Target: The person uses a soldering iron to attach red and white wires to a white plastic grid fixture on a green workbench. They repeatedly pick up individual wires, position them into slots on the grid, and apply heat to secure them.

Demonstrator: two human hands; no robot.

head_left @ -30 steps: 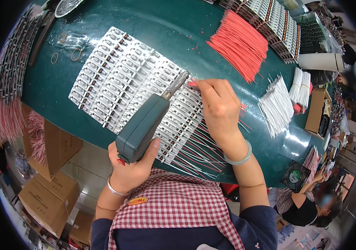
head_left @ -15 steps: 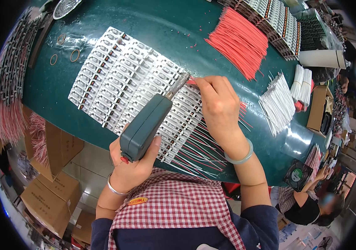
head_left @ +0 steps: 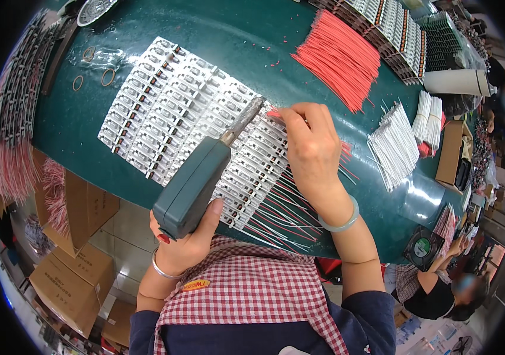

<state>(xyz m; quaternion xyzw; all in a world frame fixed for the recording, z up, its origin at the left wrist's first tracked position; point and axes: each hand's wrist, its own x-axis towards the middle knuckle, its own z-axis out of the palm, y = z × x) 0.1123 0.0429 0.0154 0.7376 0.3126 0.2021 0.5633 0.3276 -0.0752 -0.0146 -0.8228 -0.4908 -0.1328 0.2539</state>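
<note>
The person's left hand is wrapped round a green tool, tip toward one o'clock; the right hand pinches red wire at the panel's two-o'clock corner. Lettered: yellow apron tag, seven o'clock; carton, eight o'clock.

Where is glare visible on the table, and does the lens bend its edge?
Head view: most plainly on the green table at lower right of the loose white wires; head view: yes, the near edge curves and corners go black; head view: the dark green tool shows no strong glare.
</note>
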